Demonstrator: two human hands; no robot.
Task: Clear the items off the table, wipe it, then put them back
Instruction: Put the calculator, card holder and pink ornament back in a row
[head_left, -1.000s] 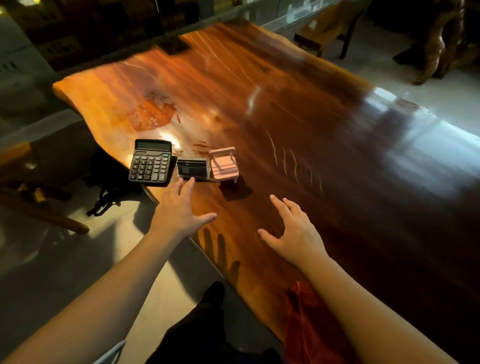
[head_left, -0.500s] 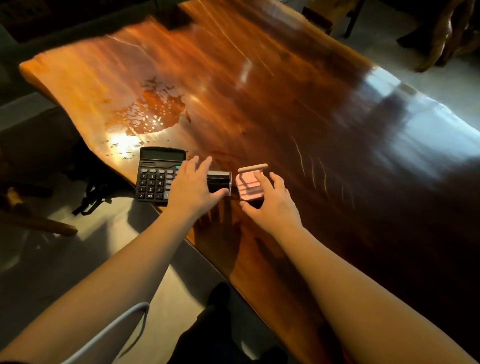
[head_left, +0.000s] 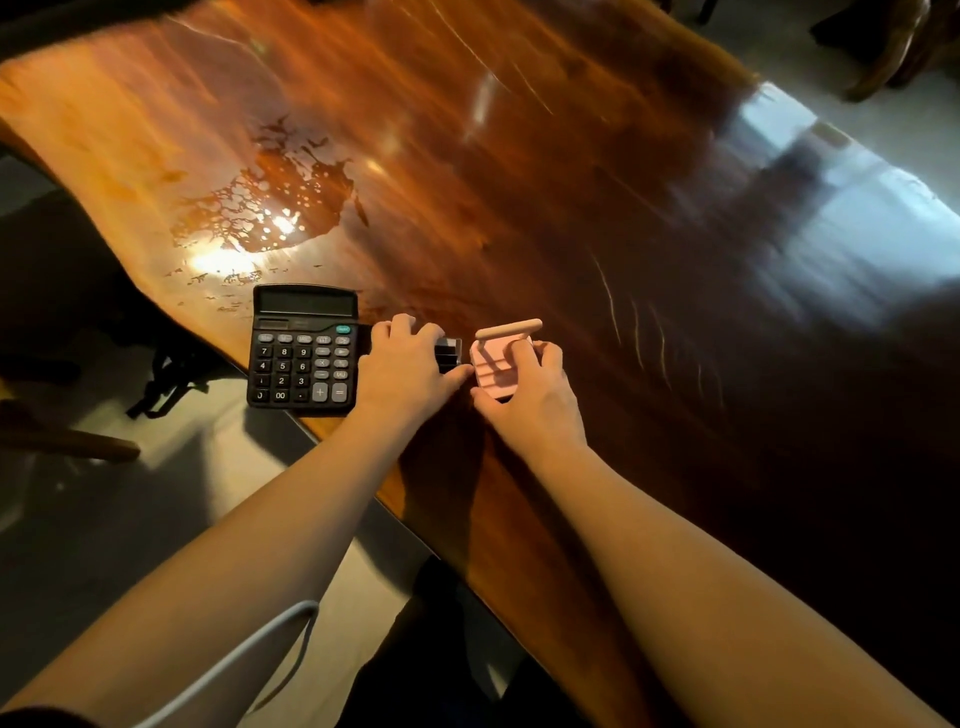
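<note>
A long glossy wooden table (head_left: 545, 197) fills the view. Near its left edge lies a black calculator (head_left: 303, 349). Just right of it sits a small black box (head_left: 448, 352), mostly covered by my left hand (head_left: 408, 371), whose fingers are closed over it. Further right stands a small pink toy chair (head_left: 497, 361) with a pale top rail. My right hand (head_left: 535, 400) grips the chair from its right and front side, thumb on the near edge. Both objects rest on the table.
A wet patch (head_left: 270, 208) glistens on the table beyond the calculator. A black bag (head_left: 171, 369) lies on the floor left of the table edge. Wooden furniture (head_left: 904, 41) stands at the far right. A white cable (head_left: 234, 660) crosses below my left arm.
Both hands reached forward from the near table edge; my left hand closed over the black box and my right hand closed on the pink chair. The camera view tipped closer and downward.
</note>
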